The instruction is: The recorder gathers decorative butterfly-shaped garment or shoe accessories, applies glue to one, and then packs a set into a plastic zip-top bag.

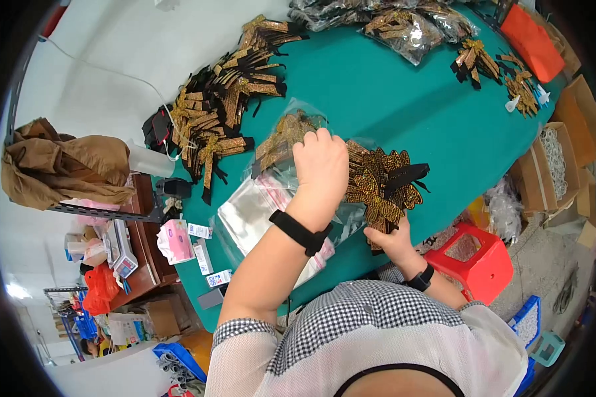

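clear bag [304, 109]: presumably thin and slippery, best held by its rim. left hand [321, 162] over it: fingers curled, hold hidden, cannot tell. gold-and-black sequined bundle [377, 188], just right, above green table [351, 73]: likely light, floppy, snag-prone; grip low. right hand [398, 243]: thumb and partly hidden fingers closed around its lower end.

Packing workshop, by the look: heaped black-and-gold glittery pieces [235, 99], stacked clear bags [244, 213] on green desk [354, 83]; open cardboard boxes [535, 175] alongside.
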Demonstrator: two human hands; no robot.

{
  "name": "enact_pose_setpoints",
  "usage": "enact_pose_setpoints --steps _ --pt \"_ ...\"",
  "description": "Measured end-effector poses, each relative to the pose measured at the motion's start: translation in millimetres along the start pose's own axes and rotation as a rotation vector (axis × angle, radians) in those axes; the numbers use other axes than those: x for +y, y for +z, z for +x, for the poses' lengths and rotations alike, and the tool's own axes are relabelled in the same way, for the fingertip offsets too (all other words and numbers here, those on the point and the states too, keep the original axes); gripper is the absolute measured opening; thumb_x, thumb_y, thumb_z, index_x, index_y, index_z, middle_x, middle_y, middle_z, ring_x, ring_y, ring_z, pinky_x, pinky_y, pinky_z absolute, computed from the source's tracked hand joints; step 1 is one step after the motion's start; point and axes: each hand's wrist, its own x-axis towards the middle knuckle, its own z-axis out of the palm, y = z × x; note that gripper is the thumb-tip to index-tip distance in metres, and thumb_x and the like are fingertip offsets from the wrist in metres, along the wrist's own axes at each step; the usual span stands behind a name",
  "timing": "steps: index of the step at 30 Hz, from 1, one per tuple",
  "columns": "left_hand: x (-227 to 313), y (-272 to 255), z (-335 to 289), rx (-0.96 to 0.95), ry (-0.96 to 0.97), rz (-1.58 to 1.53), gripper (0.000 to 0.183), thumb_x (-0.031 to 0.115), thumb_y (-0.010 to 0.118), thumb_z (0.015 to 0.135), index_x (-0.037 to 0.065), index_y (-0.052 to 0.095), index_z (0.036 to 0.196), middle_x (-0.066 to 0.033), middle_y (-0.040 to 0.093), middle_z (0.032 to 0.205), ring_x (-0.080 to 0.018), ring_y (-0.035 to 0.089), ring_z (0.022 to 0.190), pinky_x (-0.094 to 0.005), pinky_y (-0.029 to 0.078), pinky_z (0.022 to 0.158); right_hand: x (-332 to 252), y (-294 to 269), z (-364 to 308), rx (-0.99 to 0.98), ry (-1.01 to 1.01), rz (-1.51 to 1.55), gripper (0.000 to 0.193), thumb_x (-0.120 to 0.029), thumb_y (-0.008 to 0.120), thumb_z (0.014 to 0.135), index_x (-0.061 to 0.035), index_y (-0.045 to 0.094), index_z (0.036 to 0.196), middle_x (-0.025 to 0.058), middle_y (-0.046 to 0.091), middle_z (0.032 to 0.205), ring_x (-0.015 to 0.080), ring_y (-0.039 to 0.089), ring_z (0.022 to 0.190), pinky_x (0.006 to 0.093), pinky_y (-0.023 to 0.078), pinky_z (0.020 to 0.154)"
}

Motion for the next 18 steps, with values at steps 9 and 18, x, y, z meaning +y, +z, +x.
enact_pose_setpoints --steps 9,18 --pt "5 -3 26 0.106 -0.06 -0.29 0.027 0.029 0.051 0.085 0.007 0.062 0.073 -0.0117 0.061 0.065 -0.0301 0.061 0.062 -0.0408 0.048 0.056 8 27 11 -0.107 0.088 0.099 0.064 -0.008 0.072 0.069 -0.0007 0.033 0.119 0.0073 0.053 0.103 0.0142 0.054 0.089 0.0284 0.047 0.077" --pt "6 -2 30 0.122 -0.017 -0.428 0.026 0.03 0.052 0.085 0.009 0.063 0.074 -0.013 0.06 0.063 -0.0322 0.06 0.063 -0.0419 0.047 0.055 7 41 21 -0.047 -0.194 -0.5 0.076 -0.018 0.076 0.059 0.0056 0.033 0.117 0.0185 0.056 0.106 0.0278 0.058 0.095 0.0341 0.047 0.082"
